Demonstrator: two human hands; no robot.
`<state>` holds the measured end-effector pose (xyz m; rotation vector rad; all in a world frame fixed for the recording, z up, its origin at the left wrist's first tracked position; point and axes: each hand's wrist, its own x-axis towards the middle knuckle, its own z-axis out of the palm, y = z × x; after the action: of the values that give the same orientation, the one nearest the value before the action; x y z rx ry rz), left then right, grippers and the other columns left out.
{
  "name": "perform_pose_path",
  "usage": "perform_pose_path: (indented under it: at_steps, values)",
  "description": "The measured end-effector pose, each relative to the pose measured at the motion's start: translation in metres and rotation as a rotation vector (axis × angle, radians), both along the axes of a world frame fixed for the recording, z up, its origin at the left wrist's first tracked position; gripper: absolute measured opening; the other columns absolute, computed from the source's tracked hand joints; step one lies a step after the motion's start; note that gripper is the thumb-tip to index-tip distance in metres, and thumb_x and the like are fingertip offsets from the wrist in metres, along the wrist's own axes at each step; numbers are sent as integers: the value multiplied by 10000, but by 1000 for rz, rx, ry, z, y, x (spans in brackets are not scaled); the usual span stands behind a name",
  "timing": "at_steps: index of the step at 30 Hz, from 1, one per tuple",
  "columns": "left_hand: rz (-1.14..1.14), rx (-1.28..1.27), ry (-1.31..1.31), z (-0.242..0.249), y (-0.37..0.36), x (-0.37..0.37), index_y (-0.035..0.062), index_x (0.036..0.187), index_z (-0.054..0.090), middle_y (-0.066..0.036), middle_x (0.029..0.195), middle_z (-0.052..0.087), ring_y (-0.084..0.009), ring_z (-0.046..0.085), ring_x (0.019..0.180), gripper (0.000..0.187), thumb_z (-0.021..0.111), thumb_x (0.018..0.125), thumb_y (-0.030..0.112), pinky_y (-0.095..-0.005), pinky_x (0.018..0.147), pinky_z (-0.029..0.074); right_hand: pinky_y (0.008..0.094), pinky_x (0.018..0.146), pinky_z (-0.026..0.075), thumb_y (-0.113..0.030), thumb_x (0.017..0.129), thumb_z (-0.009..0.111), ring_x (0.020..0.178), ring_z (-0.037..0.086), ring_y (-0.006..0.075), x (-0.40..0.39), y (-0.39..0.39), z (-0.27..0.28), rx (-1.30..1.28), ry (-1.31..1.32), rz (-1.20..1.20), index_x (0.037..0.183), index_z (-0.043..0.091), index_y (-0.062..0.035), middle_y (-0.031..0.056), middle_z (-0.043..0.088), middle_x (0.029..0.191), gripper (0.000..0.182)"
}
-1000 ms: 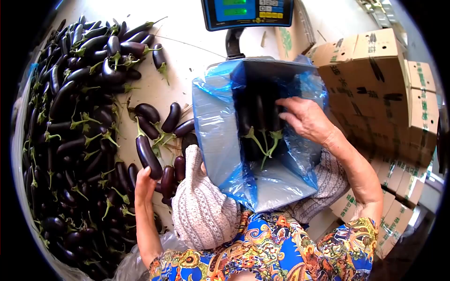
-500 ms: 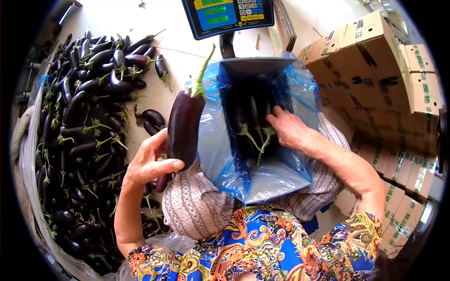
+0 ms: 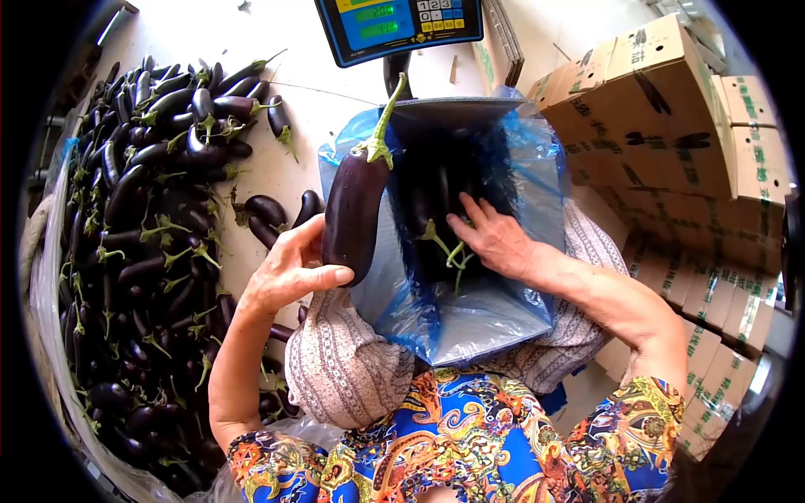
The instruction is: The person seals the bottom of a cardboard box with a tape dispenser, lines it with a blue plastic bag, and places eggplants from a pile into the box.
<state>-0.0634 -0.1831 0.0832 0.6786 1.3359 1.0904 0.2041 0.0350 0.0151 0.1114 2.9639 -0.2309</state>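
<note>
A large dark purple eggplant (image 3: 355,220) stands almost upright, green stem up, in my left hand (image 3: 293,267), whose fingers and thumb wrap its lower end. It is beside the left edge of an open box (image 3: 457,106) lined with a blue plastic bag (image 3: 528,168). Several eggplants (image 3: 425,205) lie in the shadowed inside of the box, their green stems towards me. My right hand (image 3: 495,239) reaches in over the box's right side, fingers apart and resting on these eggplants. The box's depths are too dark to make out.
A big heap of eggplants (image 3: 155,260) covers the left side, with a few loose ones (image 3: 265,210) beside it. A scale display (image 3: 394,25) on a post stands behind the box. Printed cartons (image 3: 646,117) are stacked at the right.
My left hand has moved right with the eggplant, closer to the box opening. My right hand has shifted left over the eggplants inside, its fingers more spread. The view has shifted slightly.
</note>
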Motion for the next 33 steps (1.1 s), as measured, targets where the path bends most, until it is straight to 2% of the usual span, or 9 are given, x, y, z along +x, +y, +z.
perform_pose_path:
  at_steps: [2, 6, 9, 10, 13, 16, 22, 25, 33]
  values:
    - [14, 16, -2, -6, 3, 3, -27, 1291, 524, -32, 1047, 618, -118, 566, 953, 717, 849, 737, 289, -281, 892, 466, 439, 884, 561, -17, 677, 662, 1204, 501, 530, 6, -7, -15, 11, -100, -61, 1239, 560, 10, 374, 396, 1383, 572]
    - [-13, -9, -3, -12, 5, 0, -43, 1317, 516, -58, 1144, 620, -158, 553, 1065, 719, 831, 731, 229, -317, 966, 435, 506, 1007, 464, 0, 743, 583, 1238, 426, 571, -5, -10, 5, -376, -8, -285, 1199, 564, 30, 359, 372, 1417, 457]
    - [8, -5, 10, -19, 2, -2, -15, 1291, 528, -43, 1063, 630, -130, 579, 984, 648, 834, 757, 186, -293, 916, 465, 528, 980, 431, -75, 773, 647, 1102, 516, 503, -30, 4, 19, -503, 81, -688, 1115, 526, 64, 309, 469, 1283, 388]
    - [6, -7, 24, -20, 2, -3, -13, 1289, 529, -44, 1062, 631, -130, 579, 985, 645, 834, 757, 186, -294, 916, 466, 528, 911, 448, -130, 785, 675, 1060, 519, 479, -39, 8, 9, -306, 277, -506, 1087, 533, 77, 286, 494, 1199, 393]
    - [16, -3, 58, -20, 0, -4, -10, 1283, 531, -45, 1060, 632, -130, 579, 985, 643, 833, 755, 198, -295, 911, 470, 495, 946, 434, -262, 723, 746, 1177, 461, 425, -70, 23, -27, 24, -35, -403, 1194, 527, 44, 250, 503, 1257, 602]
    - [40, 13, 68, -18, -1, -1, -14, 1276, 531, -44, 1055, 623, -131, 579, 975, 661, 834, 743, 232, -296, 902, 475, 491, 892, 432, -279, 659, 757, 1150, 454, 386, -98, 24, -74, 231, 13, -656, 1118, 582, 20, 223, 521, 1224, 575]
    - [17, 45, 112, -28, -4, -2, -23, 1274, 527, -50, 1088, 601, -129, 569, 992, 645, 820, 748, 210, -298, 909, 468, 462, 806, 397, -191, 622, 697, 1040, 487, 339, -99, 22, -61, 198, 30, -463, 1014, 620, -29, 174, 565, 1091, 431]
    - [31, 73, 96, -32, 2, 0, -12, 1256, 537, -46, 1048, 613, -130, 580, 961, 609, 804, 752, 203, -298, 889, 476, 458, 932, 369, -266, 725, 672, 1107, 496, 333, -117, 26, -64, 180, -270, -528, 1112, 638, -29, 167, 591, 1172, 455]
    - [12, 62, 76, -24, 2, 3, -12, 1214, 544, -41, 996, 612, -112, 578, 914, 568, 793, 758, 217, -287, 845, 487, 524, 947, 428, -240, 736, 655, 1149, 519, 401, -115, 48, -52, 28, -346, -499, 1222, 563, -6, 223, 583, 1191, 547]
